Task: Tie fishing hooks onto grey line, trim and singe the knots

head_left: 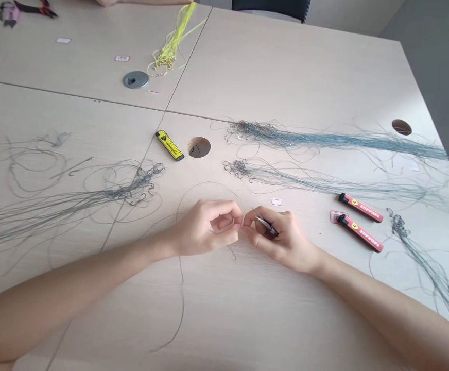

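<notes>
In the middle of the table my left hand (208, 228) pinches a thin grey fishing line (182, 293) between thumb and forefinger. The line loops round behind that hand and trails toward the front. Fingertip to fingertip with it, my right hand (286, 242) is closed around what look like small scissors (265, 224), with a silver blade and a dark handle, partly hidden by the fingers. The right thumb and forefinger also meet close to the line's end. Below the fingertips a short dark piece, perhaps a hook (232, 252), hangs or lies; I cannot tell which.
Bundles of hooked lines lie at left (78, 201), at back right in blue (332, 139), below it in grey (297, 178), and at right (421, 257). A yellow lighter (169, 146), two red lighters (360, 207), yellow cords (174, 41) and pliers (39, 9) lie around. Another person's arm (147, 1) rests behind.
</notes>
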A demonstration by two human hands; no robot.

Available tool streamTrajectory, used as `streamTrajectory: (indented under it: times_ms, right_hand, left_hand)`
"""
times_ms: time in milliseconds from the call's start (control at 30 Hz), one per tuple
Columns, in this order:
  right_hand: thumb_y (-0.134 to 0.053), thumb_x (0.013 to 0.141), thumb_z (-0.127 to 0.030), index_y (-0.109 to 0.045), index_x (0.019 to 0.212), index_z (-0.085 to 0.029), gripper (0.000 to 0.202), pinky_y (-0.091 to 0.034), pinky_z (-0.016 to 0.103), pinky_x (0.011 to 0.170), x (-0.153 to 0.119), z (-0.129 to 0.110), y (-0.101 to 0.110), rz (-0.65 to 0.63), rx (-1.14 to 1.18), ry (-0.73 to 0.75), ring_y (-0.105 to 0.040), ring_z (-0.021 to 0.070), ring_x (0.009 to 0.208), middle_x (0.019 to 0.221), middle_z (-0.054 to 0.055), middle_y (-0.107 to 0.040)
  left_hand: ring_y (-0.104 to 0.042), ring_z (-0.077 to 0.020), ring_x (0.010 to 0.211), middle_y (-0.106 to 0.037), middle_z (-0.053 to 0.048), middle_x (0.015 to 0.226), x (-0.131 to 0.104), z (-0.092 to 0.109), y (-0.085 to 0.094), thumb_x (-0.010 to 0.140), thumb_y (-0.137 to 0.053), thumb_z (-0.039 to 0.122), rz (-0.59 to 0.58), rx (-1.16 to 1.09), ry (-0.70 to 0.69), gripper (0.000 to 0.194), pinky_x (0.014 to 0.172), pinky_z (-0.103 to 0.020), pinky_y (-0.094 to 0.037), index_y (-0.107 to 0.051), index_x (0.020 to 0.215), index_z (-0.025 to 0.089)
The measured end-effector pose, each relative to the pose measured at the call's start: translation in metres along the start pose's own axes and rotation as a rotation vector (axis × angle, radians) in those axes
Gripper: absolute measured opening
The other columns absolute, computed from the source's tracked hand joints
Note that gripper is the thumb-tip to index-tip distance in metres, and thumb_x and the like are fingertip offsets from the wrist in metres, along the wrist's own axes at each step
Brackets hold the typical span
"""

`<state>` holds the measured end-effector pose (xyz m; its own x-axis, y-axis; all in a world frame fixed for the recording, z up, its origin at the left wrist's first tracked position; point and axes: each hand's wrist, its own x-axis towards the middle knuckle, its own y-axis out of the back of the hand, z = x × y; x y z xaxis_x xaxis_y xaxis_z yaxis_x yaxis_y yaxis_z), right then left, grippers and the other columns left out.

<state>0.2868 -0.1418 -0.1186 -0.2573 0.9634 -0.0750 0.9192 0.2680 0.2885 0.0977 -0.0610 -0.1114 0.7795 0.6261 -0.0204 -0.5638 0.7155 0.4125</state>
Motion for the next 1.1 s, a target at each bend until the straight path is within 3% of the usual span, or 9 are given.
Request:
streamTrajectory:
  times_ms: [167, 300, 600, 1100]
  right_hand:
    - [-0.057, 0.085, -0.020, -0.056, 0.083, -0.017, 0.004, -0.027, 0.023, 0.049, 0.0013, -0.0022, 0.0005, 0.028, 0.029, 0.008, -0.027, 0.0071, 0.051, 0.057, -0.009, -0.032]
    - [-0.059, 0.087, -0.023, -0.057, 0.081, -0.017, 0.008, -0.025, 0.023, 0.048, 0.0025, -0.0039, 0.0015, 0.073, 0.071, -0.015, -0.026, 0.0070, 0.050, 0.055, -0.009, -0.030]
    - [-0.064, 0.091, -0.040, -0.066, 0.085, -0.017, 0.024, -0.022, 0.025, 0.048, 0.0032, 0.0020, 0.0005, 0.203, 0.193, -0.122, -0.026, 0.0082, 0.050, 0.054, -0.008, -0.031]
    - [-0.064, 0.090, -0.039, -0.065, 0.083, -0.018, 0.022, -0.024, 0.024, 0.046, 0.0049, -0.0020, -0.0003, 0.251, 0.148, -0.099, -0.029, 0.0083, 0.049, 0.054, -0.007, -0.034]
  left_hand:
    - [-0.035, -0.0060, 0.049, -0.040, 0.008, 0.054, 0.0004, 0.0018, -0.0049, 0.074, -0.054, 0.017, 0.073, -0.048, -0.007, 0.005, 0.047, -0.019, -0.031, -0.057, 0.070, 0.017]
    - [-0.032, -0.0060, 0.049, -0.036, 0.009, 0.054, 0.0012, 0.0030, -0.0074, 0.079, -0.057, 0.023, 0.096, -0.134, 0.064, 0.009, 0.046, -0.019, -0.028, -0.056, 0.072, 0.017]
    - [-0.038, -0.0068, 0.051, -0.042, 0.008, 0.057, 0.0025, 0.0046, -0.0041, 0.089, -0.058, 0.033, 0.085, -0.219, 0.153, 0.016, 0.047, -0.019, -0.031, -0.060, 0.084, 0.018]
    - [-0.040, -0.0069, 0.054, -0.048, 0.006, 0.062, 0.0008, 0.0029, -0.0023, 0.090, -0.059, 0.039, 0.035, -0.243, 0.226, 0.023, 0.048, -0.019, -0.032, -0.064, 0.084, 0.017]
